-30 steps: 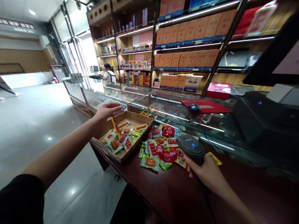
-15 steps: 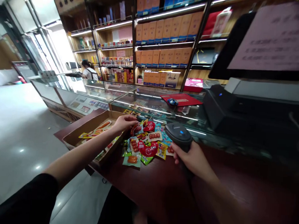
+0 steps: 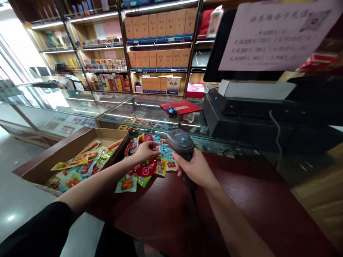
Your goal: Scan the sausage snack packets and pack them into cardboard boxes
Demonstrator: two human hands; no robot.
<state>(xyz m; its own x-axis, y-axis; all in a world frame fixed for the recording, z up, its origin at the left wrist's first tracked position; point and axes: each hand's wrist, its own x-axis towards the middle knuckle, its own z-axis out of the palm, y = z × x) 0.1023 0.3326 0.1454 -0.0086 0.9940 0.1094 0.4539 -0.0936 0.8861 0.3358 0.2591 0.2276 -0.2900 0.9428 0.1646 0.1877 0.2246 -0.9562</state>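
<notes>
My right hand (image 3: 196, 167) is wrapped round the handle of a black barcode scanner (image 3: 181, 140) with a blue light, its head above the right part of a pile of snack packets. My left hand (image 3: 147, 151) is over the middle of the pile, fingers pinched at a small packet with reddish pieces (image 3: 156, 150). Around it lie a red round packet (image 3: 146, 169), a yellow packet (image 3: 161, 167), blue packets (image 3: 166, 152) and a clear packet of orange sausages (image 3: 126, 184). Left of the pile, an open cardboard box (image 3: 45, 167) holds more packets.
Behind the dark red table (image 3: 154, 212) runs a glass counter (image 3: 114, 113) with a red mat (image 3: 181, 107). A monitor bearing a pink paper (image 3: 260, 44) stands at the right. A person (image 3: 71, 83) is at the far left, before shelves of orange boxes.
The view has turned to the right. My left hand has moved from the pile's far left edge near the box to its middle, closer to the scanner. The scanner stays in my right hand.
</notes>
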